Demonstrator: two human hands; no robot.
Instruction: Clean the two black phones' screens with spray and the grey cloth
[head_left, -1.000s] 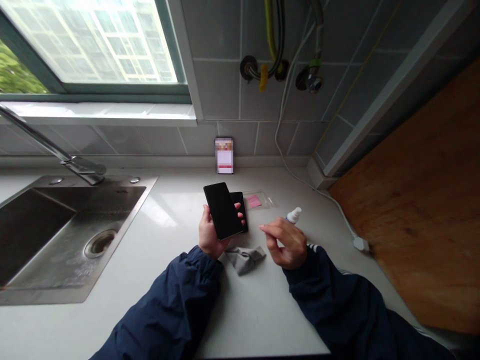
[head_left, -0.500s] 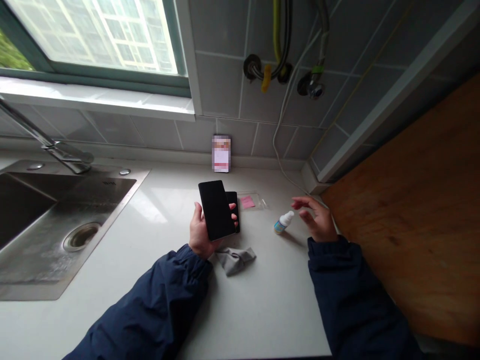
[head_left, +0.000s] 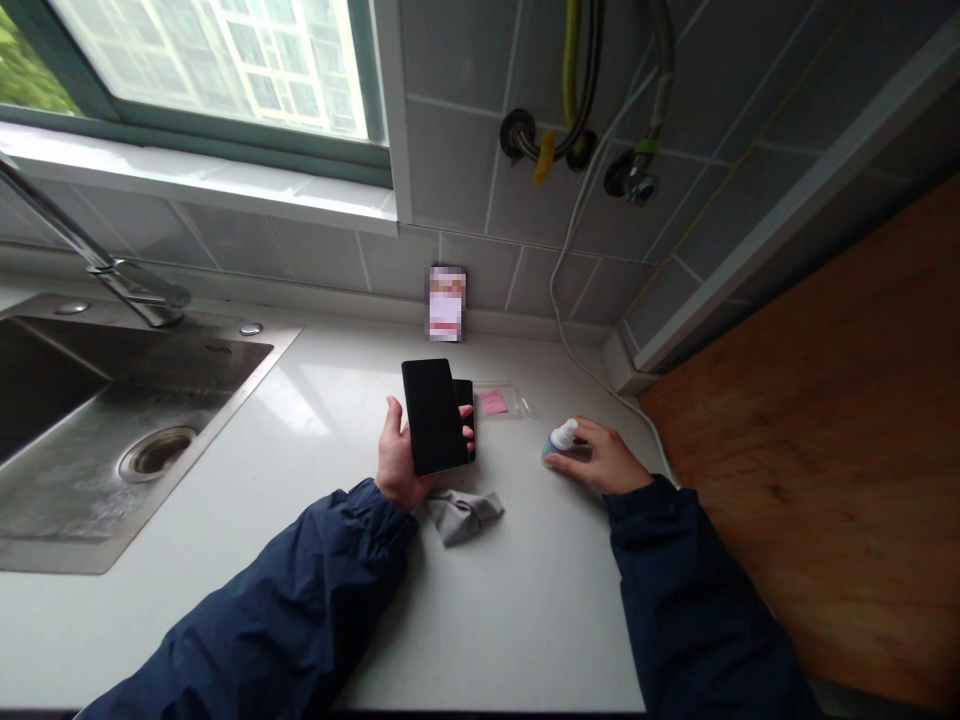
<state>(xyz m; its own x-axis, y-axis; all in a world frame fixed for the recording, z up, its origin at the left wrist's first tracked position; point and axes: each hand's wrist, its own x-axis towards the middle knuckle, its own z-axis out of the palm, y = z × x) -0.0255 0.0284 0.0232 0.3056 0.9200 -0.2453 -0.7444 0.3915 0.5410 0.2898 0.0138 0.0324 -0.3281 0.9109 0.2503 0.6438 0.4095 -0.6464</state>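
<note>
My left hand [head_left: 397, 460] holds a black smartphone [head_left: 433, 415] upright, with a second black phone or case [head_left: 466, 420] behind it, its fingertips showing at that slab's right edge. My right hand [head_left: 606, 458] rests on the counter, its fingers closed around a small white-capped dropper bottle [head_left: 561, 443], which looks tilted. A crumpled grey cloth [head_left: 463, 517] lies just below the left hand. A clear plastic sleeve with a pink label [head_left: 495, 402] lies beyond the phones.
The white countertop [head_left: 510, 620] holds everything. A steel sink [head_left: 97, 450] with a tall faucet [head_left: 142, 295] lies left. A blurred card [head_left: 447, 304] leans on the tiled wall. A white cable [head_left: 592, 375] runs along the right. A wooden board [head_left: 810, 480] stands beyond the counter's right edge.
My right hand has come down from beside the bottle and closed around it. The left hand and the phones have barely moved, and the whole view has shifted slightly.
</note>
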